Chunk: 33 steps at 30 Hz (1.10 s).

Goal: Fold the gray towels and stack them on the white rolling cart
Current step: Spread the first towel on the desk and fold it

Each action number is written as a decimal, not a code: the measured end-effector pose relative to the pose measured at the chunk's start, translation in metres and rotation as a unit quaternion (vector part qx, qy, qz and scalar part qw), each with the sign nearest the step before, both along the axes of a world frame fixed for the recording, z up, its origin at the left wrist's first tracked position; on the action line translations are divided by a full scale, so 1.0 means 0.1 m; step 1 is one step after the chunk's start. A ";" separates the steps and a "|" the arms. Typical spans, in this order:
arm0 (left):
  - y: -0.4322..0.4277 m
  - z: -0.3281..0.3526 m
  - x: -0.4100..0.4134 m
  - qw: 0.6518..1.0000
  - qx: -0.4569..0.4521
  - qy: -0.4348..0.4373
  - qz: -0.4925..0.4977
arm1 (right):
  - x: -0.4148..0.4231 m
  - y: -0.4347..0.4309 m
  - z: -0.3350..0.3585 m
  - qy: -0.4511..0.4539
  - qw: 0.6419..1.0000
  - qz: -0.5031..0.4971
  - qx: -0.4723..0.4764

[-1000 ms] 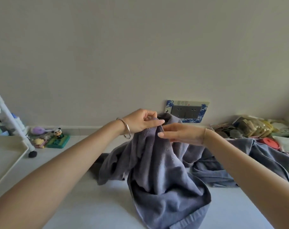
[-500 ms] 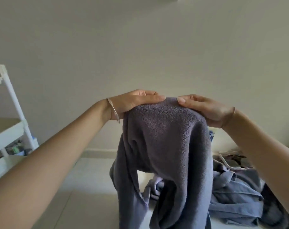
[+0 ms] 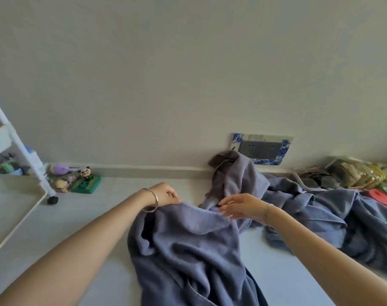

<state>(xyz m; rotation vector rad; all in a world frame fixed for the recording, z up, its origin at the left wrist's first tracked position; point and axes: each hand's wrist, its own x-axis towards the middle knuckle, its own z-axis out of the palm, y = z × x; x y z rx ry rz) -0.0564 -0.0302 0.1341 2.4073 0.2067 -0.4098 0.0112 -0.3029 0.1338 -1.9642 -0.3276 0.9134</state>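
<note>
- Down on the pale floor, the gray towel lies rumpled between the person's arms.
- The left hand grips its far left edge with curled fingers.
- The right hand hovers at the far right edge, fingers loosely spread; whether it touches the towel cannot be told.
- More gray towels are heaped to the right.
- The white rolling cart stands at left.

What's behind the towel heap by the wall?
A blue-framed socket plate on the wall; the towel heap covers its lower left corner and the skirting behind it.
</note>
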 end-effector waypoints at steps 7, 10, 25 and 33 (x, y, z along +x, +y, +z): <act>-0.22 -0.62 0.15 0.994 0.096 -0.042 -0.015 | -0.15 -0.51 -0.60 0.042 0.993 -0.109 -0.021; -0.56 -0.74 0.19 0.986 0.105 -0.110 -0.070 | -0.24 -0.62 -0.77 0.048 0.988 -0.141 -0.028; -1.44 -0.64 0.21 0.989 -0.034 -0.070 -0.129 | -0.36 -0.69 -0.90 -0.160 0.985 0.028 -0.063; -1.41 -0.56 0.22 0.965 0.185 -0.006 -0.187 | -0.25 -0.58 -0.87 -0.114 0.992 0.023 -0.049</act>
